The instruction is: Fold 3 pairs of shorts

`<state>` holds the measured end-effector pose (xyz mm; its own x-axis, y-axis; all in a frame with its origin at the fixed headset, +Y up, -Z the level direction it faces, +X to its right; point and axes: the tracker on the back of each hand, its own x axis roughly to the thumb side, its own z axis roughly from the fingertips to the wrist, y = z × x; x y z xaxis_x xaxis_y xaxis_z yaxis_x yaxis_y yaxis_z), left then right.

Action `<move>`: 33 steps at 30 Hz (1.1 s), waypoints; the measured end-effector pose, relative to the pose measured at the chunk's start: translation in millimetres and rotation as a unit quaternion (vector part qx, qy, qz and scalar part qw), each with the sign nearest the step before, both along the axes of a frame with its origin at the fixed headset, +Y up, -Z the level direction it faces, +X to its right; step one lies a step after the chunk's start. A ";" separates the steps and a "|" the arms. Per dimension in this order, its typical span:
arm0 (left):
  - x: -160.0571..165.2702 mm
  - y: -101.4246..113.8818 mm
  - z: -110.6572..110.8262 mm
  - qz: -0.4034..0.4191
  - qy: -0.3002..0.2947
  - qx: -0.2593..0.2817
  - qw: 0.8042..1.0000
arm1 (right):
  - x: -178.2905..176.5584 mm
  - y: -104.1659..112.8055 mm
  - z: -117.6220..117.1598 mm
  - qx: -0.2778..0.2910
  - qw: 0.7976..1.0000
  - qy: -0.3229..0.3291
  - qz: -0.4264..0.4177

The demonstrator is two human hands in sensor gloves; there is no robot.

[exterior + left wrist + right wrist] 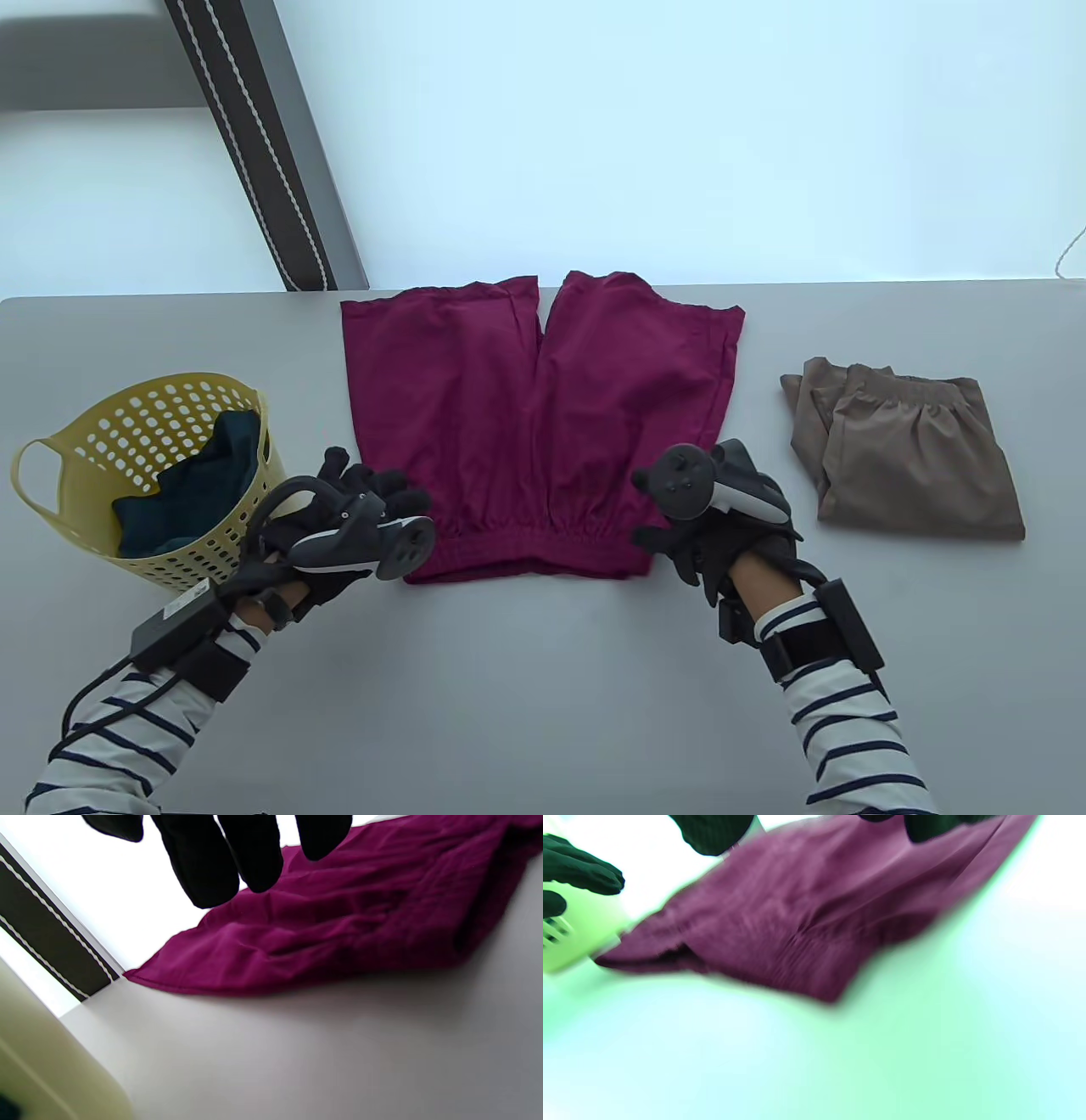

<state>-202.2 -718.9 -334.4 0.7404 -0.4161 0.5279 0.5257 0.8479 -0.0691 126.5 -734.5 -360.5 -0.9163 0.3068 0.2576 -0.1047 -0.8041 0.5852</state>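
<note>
My left hand (356, 526) hovers at the maroon shorts' (543, 407) waistband corner, fingers (212, 866) loose, gripping nothing; my right hand (721, 526) mirrors it opposite. Shorts lie flat mid-table (543, 679), between basket (93, 441) and folded tan shorts (908, 450).

Left hand (339, 518) in black sensor glove, fingers loosely extended, right hand (704, 531) likewise, both striped-sleeved forearms reaching forward

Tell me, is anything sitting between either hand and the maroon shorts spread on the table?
Nothing visible. The left hand and right hand are at the waistband corners of the maroon shorts. The yellow basket stands off to the left and the folded tan shorts lie to the right, both apart.
</note>
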 end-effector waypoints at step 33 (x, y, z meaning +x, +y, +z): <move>16.7 -21.7 -22.9 0.052 0.173 -0.045 0.982 | -42.4 13.7 -40.4 0.065 0.973 -0.220 0.021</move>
